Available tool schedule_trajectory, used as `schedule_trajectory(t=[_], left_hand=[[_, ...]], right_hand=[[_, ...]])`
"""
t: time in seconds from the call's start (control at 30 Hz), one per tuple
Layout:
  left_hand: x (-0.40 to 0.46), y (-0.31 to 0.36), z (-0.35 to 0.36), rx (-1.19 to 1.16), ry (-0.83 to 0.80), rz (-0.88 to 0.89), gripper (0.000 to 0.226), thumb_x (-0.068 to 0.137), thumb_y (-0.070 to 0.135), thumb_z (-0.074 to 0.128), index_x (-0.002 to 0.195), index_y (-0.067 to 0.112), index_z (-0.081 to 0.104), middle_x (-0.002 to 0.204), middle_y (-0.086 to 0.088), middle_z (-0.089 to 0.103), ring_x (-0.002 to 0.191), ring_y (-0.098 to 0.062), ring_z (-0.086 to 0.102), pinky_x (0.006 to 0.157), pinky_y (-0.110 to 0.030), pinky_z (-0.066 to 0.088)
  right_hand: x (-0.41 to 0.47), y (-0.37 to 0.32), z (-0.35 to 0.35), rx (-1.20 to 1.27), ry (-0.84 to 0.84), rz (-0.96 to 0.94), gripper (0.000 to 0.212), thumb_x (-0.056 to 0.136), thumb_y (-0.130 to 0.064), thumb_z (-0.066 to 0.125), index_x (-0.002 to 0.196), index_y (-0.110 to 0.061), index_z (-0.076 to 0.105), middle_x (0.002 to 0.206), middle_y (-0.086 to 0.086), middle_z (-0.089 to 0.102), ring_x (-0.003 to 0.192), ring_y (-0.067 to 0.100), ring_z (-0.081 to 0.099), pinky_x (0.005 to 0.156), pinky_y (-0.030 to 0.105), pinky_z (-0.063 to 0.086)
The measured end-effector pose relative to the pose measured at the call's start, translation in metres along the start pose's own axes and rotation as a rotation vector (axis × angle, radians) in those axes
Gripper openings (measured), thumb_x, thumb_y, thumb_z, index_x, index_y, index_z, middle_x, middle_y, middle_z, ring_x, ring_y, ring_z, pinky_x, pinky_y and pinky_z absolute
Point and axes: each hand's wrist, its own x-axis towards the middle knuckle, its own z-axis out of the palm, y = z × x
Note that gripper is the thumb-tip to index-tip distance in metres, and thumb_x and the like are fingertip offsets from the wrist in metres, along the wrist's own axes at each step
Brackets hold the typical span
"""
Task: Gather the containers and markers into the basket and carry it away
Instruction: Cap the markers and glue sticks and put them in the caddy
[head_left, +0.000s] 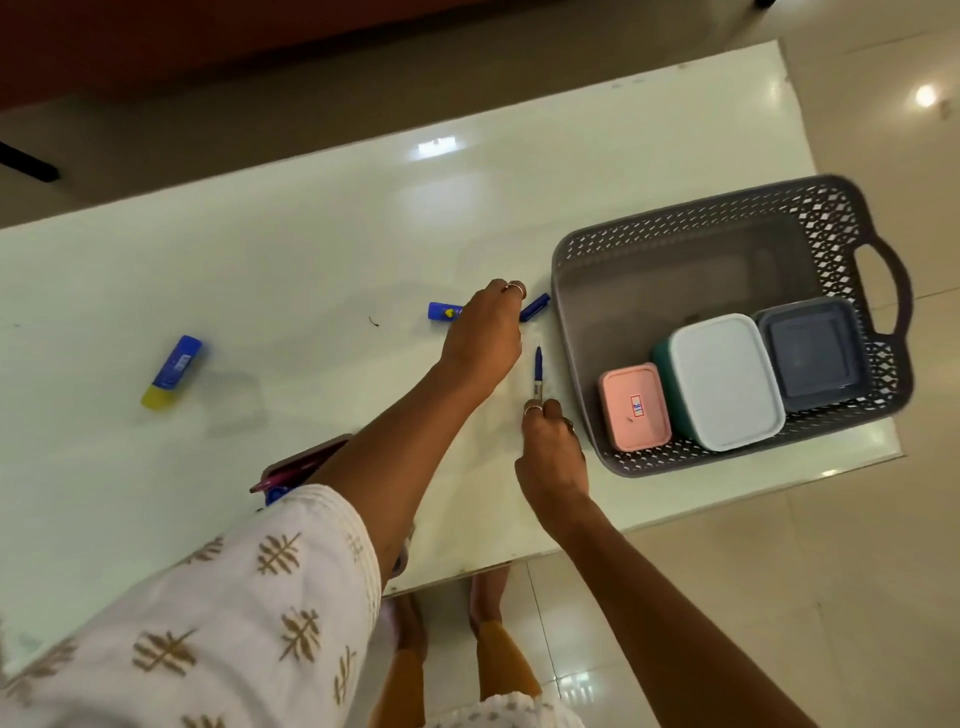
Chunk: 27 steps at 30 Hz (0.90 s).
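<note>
**Blue markers mid-pickup, boxes already in**

Grey basket (727, 249) at the desk's (260, 249) right end holds three lidded boxes: pink (635, 406), white (726, 379), dark grey (808, 353). Right hand (553, 447) pinches a blue pen (537, 371) upright by its lower end. Left hand (485, 327) covers a blue marker (535, 306); grip looks closed on it, partly hidden. Another marker (444, 310) just beside, a blue-yellow one (171, 371) far left. Next, probably: drop both in, reach left.
</note>
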Motion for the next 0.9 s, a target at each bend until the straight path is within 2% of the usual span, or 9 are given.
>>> schedule_trajectory(t=[0.1, 0.23, 0.37, 0.47, 0.6, 0.67, 0.73, 0.83, 0.9], left_hand=[[0.013, 0.006, 0.008, 0.104, -0.026, 0.031, 0.028, 0.089, -0.001, 0.054, 0.117, 0.006, 0.054, 0.121, -0.012, 0.055, 0.108, -0.027, 0.056, 0.085, -0.033, 0.048], [0.026, 0.013, 0.014, 0.317, 0.001, 0.101, 0.024, 0.088, 0.002, 0.058, 0.112, 0.004, 0.056, 0.113, -0.013, 0.056, 0.101, -0.027, 0.056, 0.070, -0.030, 0.041], [0.028, 0.016, 0.020, 0.388, -0.029, 0.134, 0.033, 0.084, -0.001, 0.062, 0.116, 0.002, 0.055, 0.114, -0.016, 0.056, 0.101, -0.030, 0.058, 0.075, -0.033, 0.046], [0.019, 0.016, 0.019, 0.351, -0.054, 0.129, 0.026, 0.085, -0.003, 0.058, 0.111, 0.002, 0.057, 0.113, -0.016, 0.055, 0.103, -0.032, 0.057, 0.074, -0.036, 0.046], [-0.006, 0.002, 0.001, 0.124, 0.073, 0.083, 0.015, 0.090, 0.013, 0.059, 0.104, 0.007, 0.058, 0.107, -0.010, 0.059, 0.091, -0.024, 0.061, 0.073, -0.032, 0.052], [-0.024, -0.013, -0.015, -0.075, 0.092, 0.011, 0.015, 0.089, 0.019, 0.061, 0.099, 0.008, 0.060, 0.101, -0.006, 0.061, 0.079, -0.016, 0.058, 0.068, -0.024, 0.046], [-0.043, -0.028, -0.033, -0.244, 0.027, -0.068, 0.015, 0.088, 0.021, 0.063, 0.099, 0.011, 0.060, 0.096, -0.002, 0.063, 0.076, -0.012, 0.057, 0.068, -0.019, 0.044], [-0.079, -0.049, -0.059, -0.551, -0.049, -0.168, 0.010, 0.087, 0.018, 0.064, 0.093, 0.020, 0.056, 0.091, 0.003, 0.067, 0.070, -0.008, 0.067, 0.067, -0.019, 0.050], [-0.101, -0.059, -0.074, -0.684, -0.072, -0.195, 0.013, 0.086, 0.016, 0.066, 0.087, 0.026, 0.057, 0.088, 0.002, 0.070, 0.069, -0.009, 0.070, 0.070, -0.023, 0.054]], right_hand=[[0.002, 0.002, -0.001, 0.025, -0.006, -0.008, 0.049, 0.089, 0.002, 0.053, 0.135, -0.009, 0.040, 0.134, 0.012, 0.047, 0.120, 0.030, 0.053, 0.102, 0.036, 0.045], [0.003, 0.008, -0.001, 0.029, -0.022, -0.037, 0.047, 0.090, 0.002, 0.049, 0.135, -0.009, 0.040, 0.135, 0.011, 0.046, 0.121, 0.028, 0.052, 0.104, 0.033, 0.042], [-0.001, 0.012, 0.000, 0.042, -0.042, -0.056, 0.045, 0.089, 0.003, 0.049, 0.132, -0.008, 0.043, 0.133, 0.011, 0.049, 0.119, 0.030, 0.054, 0.103, 0.036, 0.046], [-0.006, 0.014, -0.001, 0.086, -0.028, -0.058, 0.036, 0.090, 0.002, 0.048, 0.125, -0.006, 0.049, 0.125, 0.012, 0.055, 0.112, 0.029, 0.058, 0.099, 0.035, 0.049], [-0.017, 0.018, -0.005, 0.189, -0.046, -0.054, 0.021, 0.091, -0.003, 0.051, 0.111, -0.008, 0.051, 0.110, 0.011, 0.059, 0.096, 0.026, 0.060, 0.089, 0.031, 0.051], [-0.025, 0.016, -0.009, 0.254, -0.054, -0.051, 0.022, 0.088, -0.003, 0.054, 0.105, -0.015, 0.045, 0.105, 0.007, 0.059, 0.083, 0.019, 0.057, 0.078, 0.026, 0.050], [-0.034, 0.011, -0.015, 0.353, -0.070, -0.039, 0.037, 0.085, -0.003, 0.058, 0.111, -0.022, 0.040, 0.096, 0.000, 0.058, 0.073, 0.014, 0.055, 0.068, 0.020, 0.048], [-0.051, -0.002, -0.028, 0.521, -0.067, -0.009, 0.063, 0.083, -0.002, 0.059, 0.131, -0.033, 0.033, 0.086, -0.005, 0.057, 0.070, 0.011, 0.059, 0.065, 0.019, 0.051], [-0.058, -0.013, -0.037, 0.581, -0.047, 0.012, 0.061, 0.085, -0.004, 0.060, 0.135, -0.030, 0.039, 0.091, -0.007, 0.058, 0.077, 0.011, 0.061, 0.066, 0.017, 0.051]])
